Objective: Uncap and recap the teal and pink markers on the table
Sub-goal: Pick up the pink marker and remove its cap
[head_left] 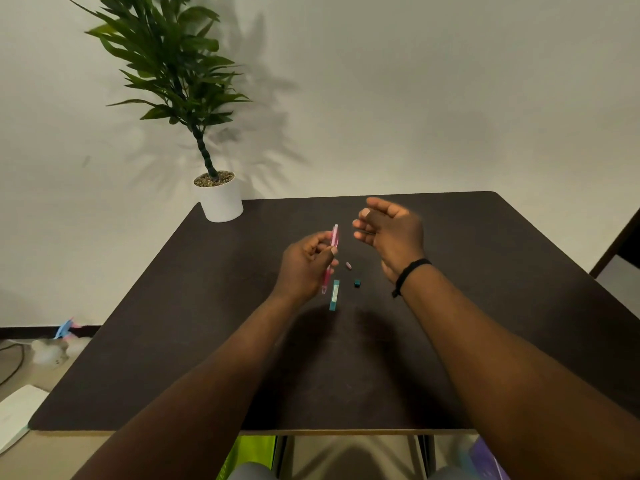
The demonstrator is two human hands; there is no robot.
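Two markers are out: nearest us the teal marker (334, 294) lies uncapped on the worktop (207, 341) just below our left hand (304, 265), its teal cap (357, 283) and the pink cap (348, 265) loose to the right of those fingers. Our left fingers clamp the pink marker (331, 251) upright, while beyond it our right hand (389, 233) hovers empty, fingers apart. We judge the small caps could roll or be knocked by a careless reach.

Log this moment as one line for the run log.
left hand: holds pink marker | right hand: open, empty | teal marker: on table | both caps off
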